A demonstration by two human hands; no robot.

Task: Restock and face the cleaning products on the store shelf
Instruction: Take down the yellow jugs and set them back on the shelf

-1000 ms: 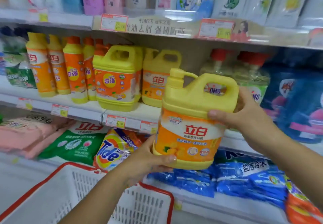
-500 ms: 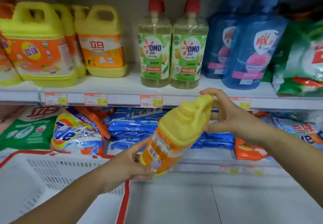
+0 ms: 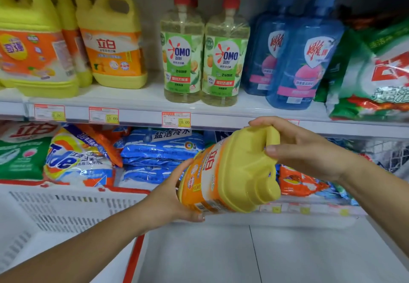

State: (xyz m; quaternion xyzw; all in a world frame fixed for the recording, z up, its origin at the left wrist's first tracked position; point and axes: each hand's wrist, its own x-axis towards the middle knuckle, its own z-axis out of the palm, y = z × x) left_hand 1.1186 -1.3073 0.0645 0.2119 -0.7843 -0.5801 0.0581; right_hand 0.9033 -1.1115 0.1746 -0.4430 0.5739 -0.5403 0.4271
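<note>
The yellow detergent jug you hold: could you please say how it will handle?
The yellow jug likely feels heavy: the left hand supports its base while the right hand grips its handle. Its moulded plastic looks stiff. It should stand steadily, like the matching jug shelved above.

Jugs (image 3: 112, 46) L on shelf (image 3: 141, 99), pump btls (image 3: 182, 61) ctr, pouches (image 3: 303, 61) R; bags (image 3: 159, 150) below; basket (image 3: 66, 207) bottom L.

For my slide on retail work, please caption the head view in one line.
The left hand and right hand hold a tilted yellow detergent jug before the shelf.
</note>
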